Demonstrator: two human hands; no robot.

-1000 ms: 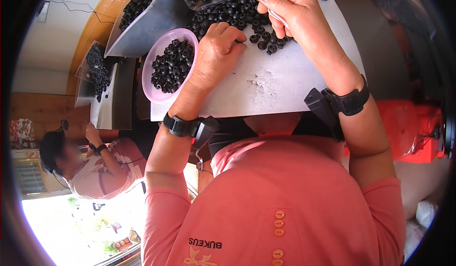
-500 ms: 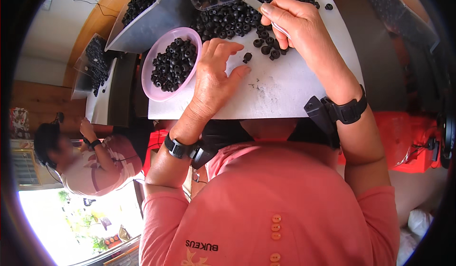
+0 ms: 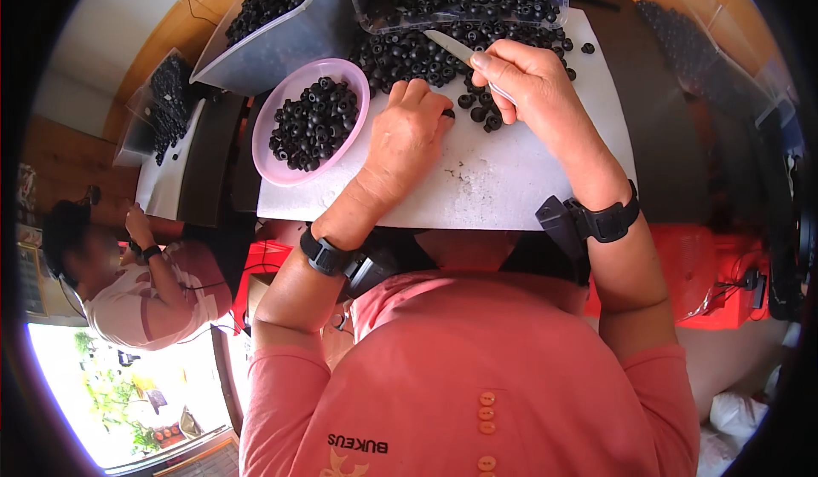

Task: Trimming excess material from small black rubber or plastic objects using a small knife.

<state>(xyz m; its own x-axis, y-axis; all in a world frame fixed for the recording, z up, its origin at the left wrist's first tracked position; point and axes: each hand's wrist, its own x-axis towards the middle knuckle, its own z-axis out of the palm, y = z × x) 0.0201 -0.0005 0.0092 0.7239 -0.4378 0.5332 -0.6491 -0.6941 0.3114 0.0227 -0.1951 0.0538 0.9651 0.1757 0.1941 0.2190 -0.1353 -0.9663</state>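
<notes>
My right hand (image 3: 527,78) is closed around the handle of a small knife (image 3: 452,48), its blade pointing up and left over the heap. My left hand (image 3: 407,140) is on the white board (image 3: 503,196), thumb and fingers pinched on a small black round part (image 3: 447,113); only a bit of it shows. Left of that hand stands a pink bowl (image 3: 364,102) of similar holed black parts (image 3: 317,123). Beyond both hands spreads a heap of black parts (image 3: 409,59), and several loose ones (image 3: 487,115) lie beside the right hand.
Two clear plastic bins, one at the back left (image 3: 281,46) and one at the back (image 3: 456,21), hold more black parts. Far left, another person (image 3: 162,285) sits at a similar board (image 3: 170,183). Red plastic (image 3: 724,281) stands beyond my right arm.
My left hand has moved from open to pinched, taking the single black part that lay between its thumb and fingers. The knife hand sits slightly lower in view, as the whole view shifted.
</notes>
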